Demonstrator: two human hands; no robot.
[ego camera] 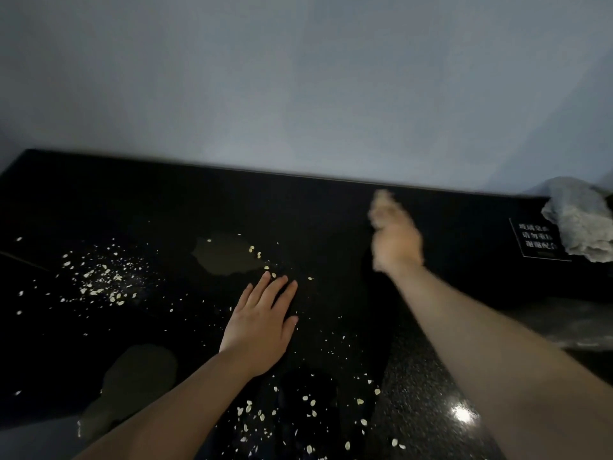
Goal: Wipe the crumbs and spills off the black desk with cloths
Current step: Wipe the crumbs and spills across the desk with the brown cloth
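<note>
The black desk (132, 200) is strewn with pale crumbs, thickest at the left (99, 280) and near the front edge (298, 410). A murky spill (225, 257) lies mid-desk and another spill (139, 370) sits front left. My left hand (262, 323) rests flat on the desk with fingers straight, its fingertips just short of the middle spill. My right hand (396, 239) is blurred, above the desk's back right, fingers loosely stretched and holding nothing. A crumpled grey cloth (580, 220) lies at the far right, apart from both hands.
A grey wall (298, 94) runs along the desk's back edge. A black sign with white lettering (537, 240) lies partly under the cloth. Something pale and glossy (580, 323) lies at the right edge. A light glare (462, 415) shows on the speckled front right surface.
</note>
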